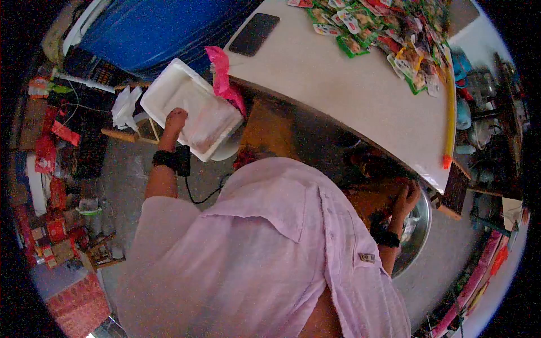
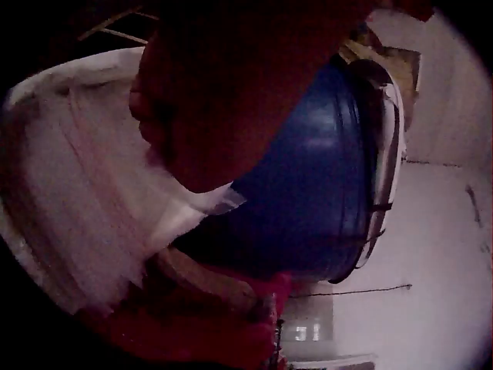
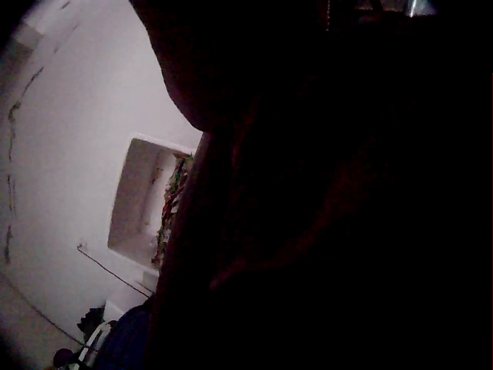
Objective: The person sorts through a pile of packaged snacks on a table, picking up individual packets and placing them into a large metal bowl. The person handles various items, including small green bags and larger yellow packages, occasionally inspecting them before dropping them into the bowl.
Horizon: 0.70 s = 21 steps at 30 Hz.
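Observation:
My left hand (image 1: 176,119) is over the inside of a tilted white foam box (image 1: 151,101), its forearm crossing the near rim. In the left wrist view the fingers (image 2: 146,116) look curled, with whitish material just below; I cannot tell whether they hold it. A clear plastic scrap (image 2: 227,202) shows beside this hand. My right hand (image 1: 410,196) is low by the table's near corner, above a round metal basin (image 1: 420,236). The right wrist view is almost black where that hand is, so its fingers are mostly hidden.
A white table (image 1: 315,73) bears a heap of small colourful food packets (image 1: 389,34), a dark phone (image 1: 255,34) and a yellow strip (image 1: 451,112) along one edge. Pink plastic (image 1: 222,73) hangs beside the box. A large blue barrel (image 1: 163,34) stands behind it; crumpled white plastic (image 1: 125,107) is at left.

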Each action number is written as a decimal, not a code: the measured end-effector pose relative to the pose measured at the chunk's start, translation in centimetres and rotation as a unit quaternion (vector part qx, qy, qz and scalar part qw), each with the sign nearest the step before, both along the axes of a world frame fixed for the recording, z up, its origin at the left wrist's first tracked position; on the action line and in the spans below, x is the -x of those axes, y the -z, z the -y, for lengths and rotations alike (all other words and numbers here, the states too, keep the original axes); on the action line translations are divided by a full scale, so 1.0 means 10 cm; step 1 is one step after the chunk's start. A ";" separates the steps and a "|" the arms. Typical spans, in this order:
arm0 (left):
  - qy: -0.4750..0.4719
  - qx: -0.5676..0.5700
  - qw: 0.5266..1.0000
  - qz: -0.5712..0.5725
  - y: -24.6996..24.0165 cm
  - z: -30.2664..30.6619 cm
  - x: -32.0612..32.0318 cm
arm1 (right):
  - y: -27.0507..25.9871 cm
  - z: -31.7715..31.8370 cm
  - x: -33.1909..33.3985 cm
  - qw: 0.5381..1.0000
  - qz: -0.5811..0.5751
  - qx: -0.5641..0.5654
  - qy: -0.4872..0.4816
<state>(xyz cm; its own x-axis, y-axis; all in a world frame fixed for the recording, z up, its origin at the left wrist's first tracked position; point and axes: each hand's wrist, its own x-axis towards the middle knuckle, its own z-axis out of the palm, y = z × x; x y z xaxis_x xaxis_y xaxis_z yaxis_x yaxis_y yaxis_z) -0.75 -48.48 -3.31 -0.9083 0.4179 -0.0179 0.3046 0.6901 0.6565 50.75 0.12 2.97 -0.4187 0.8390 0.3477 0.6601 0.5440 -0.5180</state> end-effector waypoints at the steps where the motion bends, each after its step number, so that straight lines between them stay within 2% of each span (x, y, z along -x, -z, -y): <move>1: -0.044 -0.037 0.998 0.040 -0.02 -0.02 0.00 | -0.01 0.01 0.01 1.000 -0.001 -0.006 0.007; 3: -0.144 -0.087 0.977 0.129 -0.24 -0.18 -0.09 | 0.17 -0.12 -0.12 1.000 0.009 -0.017 -0.013; 6: -0.171 -0.087 0.976 0.102 -0.41 -0.28 -0.16 | 0.23 -0.19 -0.18 0.999 0.017 -0.020 -0.027; 9: -0.087 -0.087 0.989 0.086 -0.67 -0.19 -0.15 | 0.10 -0.13 -0.12 0.999 -0.014 0.021 -0.038; 12: -0.121 -0.085 0.976 -0.159 -0.63 -0.07 0.04 | 0.12 -0.17 -0.20 0.989 -0.082 0.124 0.004; 13: -0.142 -0.102 0.973 -0.151 -0.76 -0.18 0.06 | 0.12 -0.22 -0.26 0.980 -0.110 0.163 0.026; 14: -0.162 -0.120 0.969 -0.145 -0.89 -0.29 0.08 | 0.03 -0.20 -0.24 0.992 -0.119 0.041 0.005; 15: -0.202 -0.172 0.962 -0.068 -1.25 -0.54 -0.02 | -0.03 -0.22 -0.22 0.987 -0.150 0.046 0.016; 16: -0.195 -0.124 0.966 -0.119 -1.50 -0.78 -0.11 | -0.09 -0.24 -0.20 0.982 -0.182 0.052 0.026; 17: -0.156 -0.162 0.967 -0.120 -1.58 -0.98 -0.13 | -0.16 -0.26 -0.15 0.975 -0.213 0.057 0.036; 18: -0.117 -0.199 0.966 -0.121 -1.63 -1.17 -0.15 | -0.25 -0.29 -0.08 0.971 -0.238 0.000 -0.013; 19: -0.078 -0.235 0.961 -0.120 -1.69 -1.38 -0.19 | -0.33 -0.35 -0.01 0.977 -0.213 0.021 -0.006; 20: 0.003 -0.203 0.959 -0.197 -1.83 -1.69 -0.34 | -0.38 -0.47 0.07 0.981 -0.188 0.044 0.000; 21: 0.022 -0.182 0.972 -0.145 -1.77 -1.88 -0.33 | -0.47 -0.54 0.16 0.984 -0.163 0.066 0.007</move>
